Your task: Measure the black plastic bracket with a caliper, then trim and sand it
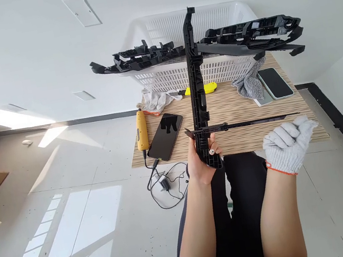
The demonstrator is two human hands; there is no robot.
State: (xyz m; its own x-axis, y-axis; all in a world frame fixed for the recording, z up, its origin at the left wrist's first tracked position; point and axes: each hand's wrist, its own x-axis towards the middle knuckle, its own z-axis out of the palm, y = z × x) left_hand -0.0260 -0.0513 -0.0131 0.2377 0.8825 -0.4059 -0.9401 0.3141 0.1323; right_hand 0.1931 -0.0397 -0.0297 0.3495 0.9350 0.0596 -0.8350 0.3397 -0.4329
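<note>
My bare left hand (200, 163) is wrapped around the lower end of a long black plastic trim piece (197, 84), which stands nearly upright in view, its ribbed side facing me. Across its lower part lies a dark vernier caliper (244, 124), jaws to the left and beam running right. Whether my left fingers also grip the caliper is hidden. My right hand (286, 148), in a white knitted glove with an orange hem, is closed just below the beam's right end. Its folded fingers hide whatever they may hold.
Behind, a white plastic basket (162, 77) carries several black trim pieces (251, 37) jutting past both sides. On the wooden table (234, 108) lie a yellow utility knife (211, 88), a glove (155, 100), a black phone (166, 136), a yellow corded tool (141, 129), a grey cloth (251, 81) and another phone (275, 82).
</note>
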